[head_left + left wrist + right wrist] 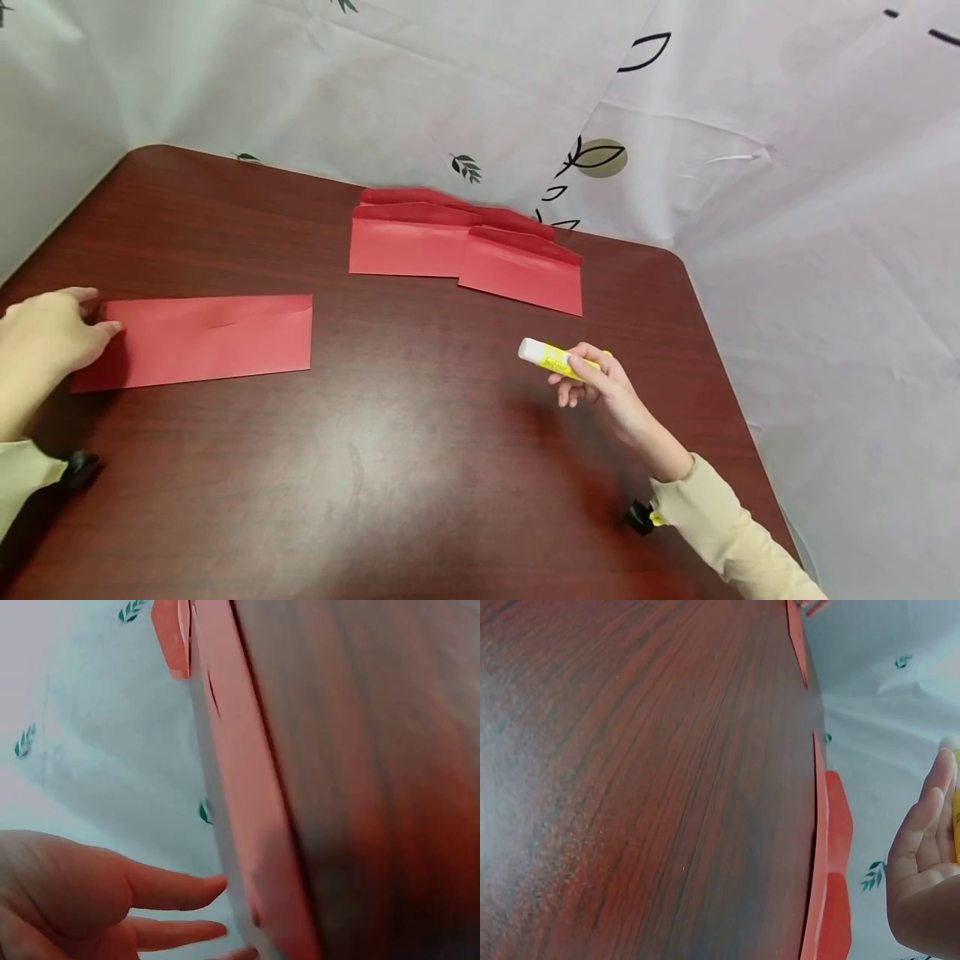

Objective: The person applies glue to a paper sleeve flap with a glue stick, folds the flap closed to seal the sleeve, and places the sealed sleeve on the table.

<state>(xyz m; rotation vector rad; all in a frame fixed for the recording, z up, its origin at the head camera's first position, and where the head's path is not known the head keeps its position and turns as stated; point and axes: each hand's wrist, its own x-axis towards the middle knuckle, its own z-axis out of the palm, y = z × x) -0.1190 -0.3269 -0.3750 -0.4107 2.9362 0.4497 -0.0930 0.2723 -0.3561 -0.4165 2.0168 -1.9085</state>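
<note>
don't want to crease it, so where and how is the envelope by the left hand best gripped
Probably by the short right edge of the envelope, coming from the right: that end is uncovered and borders bare table, while the left hand covers part of the opposite end. A light pinch should suit its thin, flat shape.

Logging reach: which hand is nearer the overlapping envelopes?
Right. The right hand is in front of the envelopes, toward their right end; the left hand is well to their left.
</note>
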